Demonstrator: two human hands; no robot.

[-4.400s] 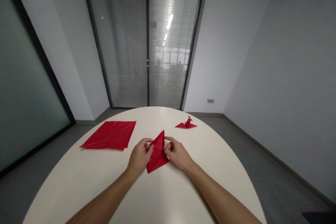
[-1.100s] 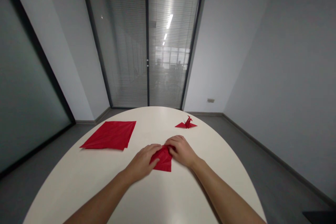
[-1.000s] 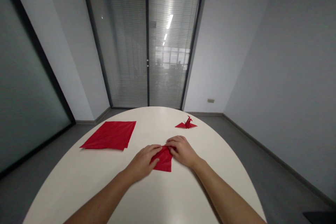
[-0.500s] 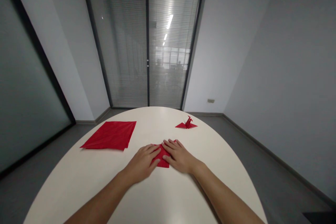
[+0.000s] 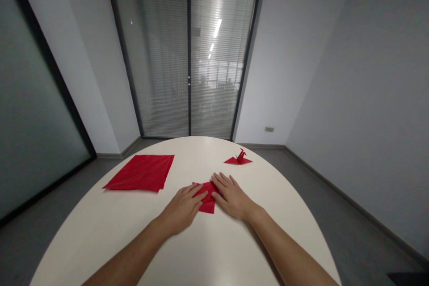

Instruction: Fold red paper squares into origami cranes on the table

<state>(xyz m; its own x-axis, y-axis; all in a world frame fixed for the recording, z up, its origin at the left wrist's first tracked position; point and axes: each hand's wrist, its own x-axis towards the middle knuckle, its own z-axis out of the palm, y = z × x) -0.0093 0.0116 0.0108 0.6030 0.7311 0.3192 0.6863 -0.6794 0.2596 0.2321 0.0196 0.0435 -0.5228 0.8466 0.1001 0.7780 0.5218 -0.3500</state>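
Observation:
A folded piece of red paper (image 5: pixel 208 196) lies flat on the round white table (image 5: pixel 208 250), right in front of me. My left hand (image 5: pixel 182 208) rests on its left part with the fingers stretched out. On the paper's right part my right hand (image 5: pixel 231 196) lies flat, fingers spread. Both hands press the paper down and cover much of it.
A stack of flat red paper sheets (image 5: pixel 140 172) lies at the table's left. A finished red paper crane (image 5: pixel 238 158) stands at the far right of the table. Beyond the table are glass doors with blinds (image 5: pixel 187 58) and grey floor.
The paper, held up as a tall pointed flap earlier, now lies folded flat. My right hand has opened from a curled grip to flat fingers sliding over it.

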